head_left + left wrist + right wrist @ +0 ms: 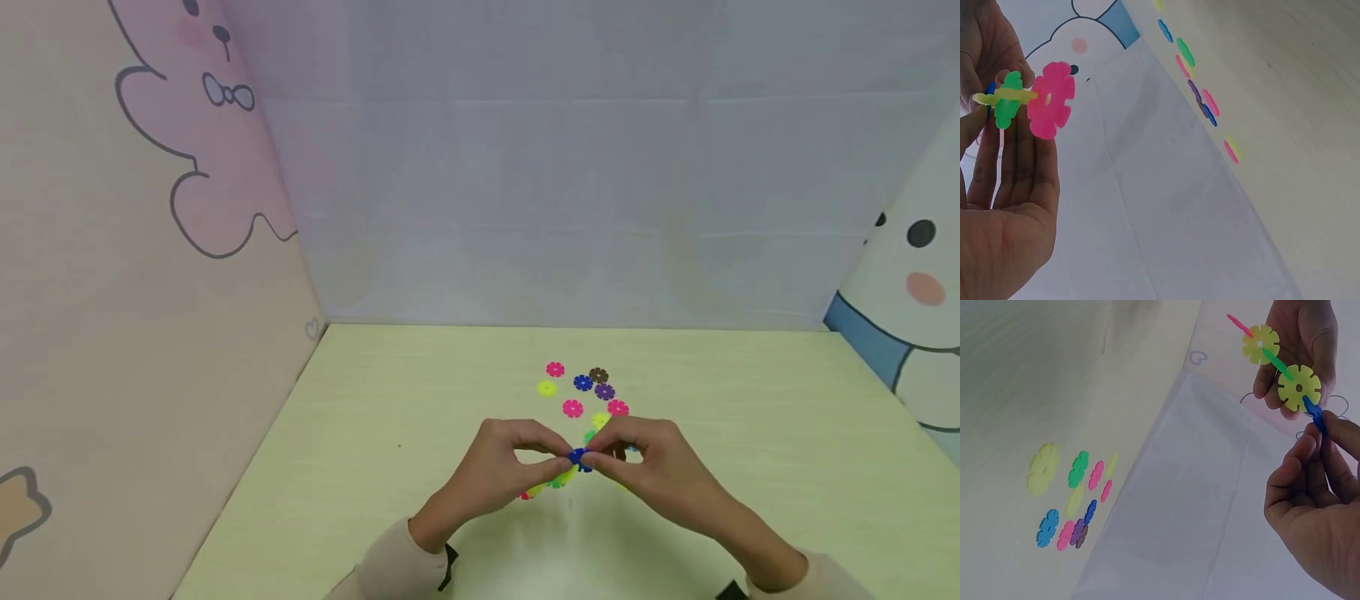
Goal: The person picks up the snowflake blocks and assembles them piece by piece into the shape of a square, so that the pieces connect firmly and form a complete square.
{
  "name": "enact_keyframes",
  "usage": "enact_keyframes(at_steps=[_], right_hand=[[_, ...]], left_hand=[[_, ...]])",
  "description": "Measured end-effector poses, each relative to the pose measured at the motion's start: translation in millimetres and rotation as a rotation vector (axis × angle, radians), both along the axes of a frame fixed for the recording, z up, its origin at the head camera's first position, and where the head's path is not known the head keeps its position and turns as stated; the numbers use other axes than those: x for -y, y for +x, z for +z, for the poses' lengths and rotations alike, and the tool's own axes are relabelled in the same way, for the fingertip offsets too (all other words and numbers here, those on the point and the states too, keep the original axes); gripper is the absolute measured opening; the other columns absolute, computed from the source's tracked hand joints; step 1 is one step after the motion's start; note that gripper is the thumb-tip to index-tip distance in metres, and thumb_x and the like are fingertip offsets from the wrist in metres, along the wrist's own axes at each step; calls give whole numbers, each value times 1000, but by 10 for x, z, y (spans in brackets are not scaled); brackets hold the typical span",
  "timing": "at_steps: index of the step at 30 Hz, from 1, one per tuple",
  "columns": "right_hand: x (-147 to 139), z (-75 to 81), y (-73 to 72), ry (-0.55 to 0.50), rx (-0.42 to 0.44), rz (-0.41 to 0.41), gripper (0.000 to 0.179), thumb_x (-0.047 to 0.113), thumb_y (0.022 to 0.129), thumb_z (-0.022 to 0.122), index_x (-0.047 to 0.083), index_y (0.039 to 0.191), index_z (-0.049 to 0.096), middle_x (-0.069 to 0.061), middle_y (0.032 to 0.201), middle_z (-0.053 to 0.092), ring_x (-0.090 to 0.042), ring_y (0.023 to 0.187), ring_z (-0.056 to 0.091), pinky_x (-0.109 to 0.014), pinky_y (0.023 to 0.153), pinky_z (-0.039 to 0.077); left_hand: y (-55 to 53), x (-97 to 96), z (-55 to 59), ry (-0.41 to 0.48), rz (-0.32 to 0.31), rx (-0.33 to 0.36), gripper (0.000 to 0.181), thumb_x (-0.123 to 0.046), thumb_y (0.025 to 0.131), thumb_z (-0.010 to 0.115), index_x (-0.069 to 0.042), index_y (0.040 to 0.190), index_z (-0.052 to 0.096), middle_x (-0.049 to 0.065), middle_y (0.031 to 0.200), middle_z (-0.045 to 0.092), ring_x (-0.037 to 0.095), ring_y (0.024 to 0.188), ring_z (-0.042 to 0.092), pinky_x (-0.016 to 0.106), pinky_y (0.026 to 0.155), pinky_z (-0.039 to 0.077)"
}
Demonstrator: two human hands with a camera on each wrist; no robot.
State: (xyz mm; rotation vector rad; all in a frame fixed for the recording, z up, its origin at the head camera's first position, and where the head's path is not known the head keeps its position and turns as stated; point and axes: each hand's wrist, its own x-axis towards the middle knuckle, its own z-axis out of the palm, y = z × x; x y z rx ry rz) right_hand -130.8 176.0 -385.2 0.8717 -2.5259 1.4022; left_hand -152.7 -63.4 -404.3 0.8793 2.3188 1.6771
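Both hands meet in front of me above the table. A blue notched flower disc (580, 459) sits between their fingertips. My right hand (667, 471) pinches it between thumb and fingers. From the blue disc runs a joined chain: a yellow disc (1297, 386), a green disc (1277, 362), another yellow disc (1252, 349) and a pink disc (1052, 100) at the far end. My left hand (495, 471) pinches this chain close to the blue disc, its other fingers behind the pieces. Its exact contact point is partly hidden.
Several loose discs lie on the pale table (390, 400) beyond the hands, among them a pink disc (555, 369), a brown disc (598, 375) and a purple disc (604, 392). A pale curtain (555, 208) hangs behind the table's far edge, with printed cloth at both sides.
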Motion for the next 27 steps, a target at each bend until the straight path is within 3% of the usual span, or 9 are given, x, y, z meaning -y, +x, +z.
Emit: enact_keyframes(at_steps=[5,9,11,15,17,20,23,27], right_hand=[[39,-4,-24,17,-48,40,14,16,88,82,29,92,77,16,78,68,-3,70,58,-20,61,50],[68,-7,-41,23,-38,57,12,18,88,82,28,92,78,12,78,70,-3,71,59,-20,62,51],[70,-3,-54,16,3,72,10,18,90,81,27,93,78,11,80,71,-4,72,60,-21,64,53],[1,21,-174,-32,197,77,7,19,96,74,19,102,78,1,95,76,-9,84,70,-22,77,60],[-82,20,-323,-47,284,40,14,22,100,70,15,109,77,-5,105,76,-11,93,73,-23,84,61],[-238,-51,-642,-37,340,-57,26,29,101,68,11,118,75,-11,117,75,-14,102,75,-23,90,61],[-400,-216,-991,57,320,-173,36,34,102,66,8,125,73,-12,124,75,-21,109,74,-27,93,61],[-559,-505,-1349,200,272,-290,37,27,103,66,-1,127,70,-20,123,73,-33,110,71,-44,93,62]], left_hand=[[14,-11,10,-36,-10,-48,9,-14,91,79,-14,101,82,-2,100,81,-1,93,72,26,94,59],[9,-2,11,-72,-23,-31,9,-12,91,79,-11,100,81,1,99,81,-2,89,71,24,90,61],[7,6,10,-75,-27,-11,9,-13,92,79,-10,100,80,3,99,81,-2,88,71,23,88,61],[0,42,17,-71,-5,4,7,-13,92,78,-9,98,80,4,99,80,0,87,72,21,86,61],[-14,71,21,-62,18,1,7,-13,92,78,-9,98,79,4,98,80,1,87,73,21,85,61],[-38,113,32,-40,58,13,8,-13,93,77,-10,99,79,4,99,80,4,88,75,20,85,61],[-47,136,63,-9,89,24,9,-12,92,77,-9,101,79,4,101,80,6,90,75,20,86,61],[-38,136,109,21,100,39,12,-9,92,77,-8,103,79,6,103,80,8,92,76,21,87,61]])
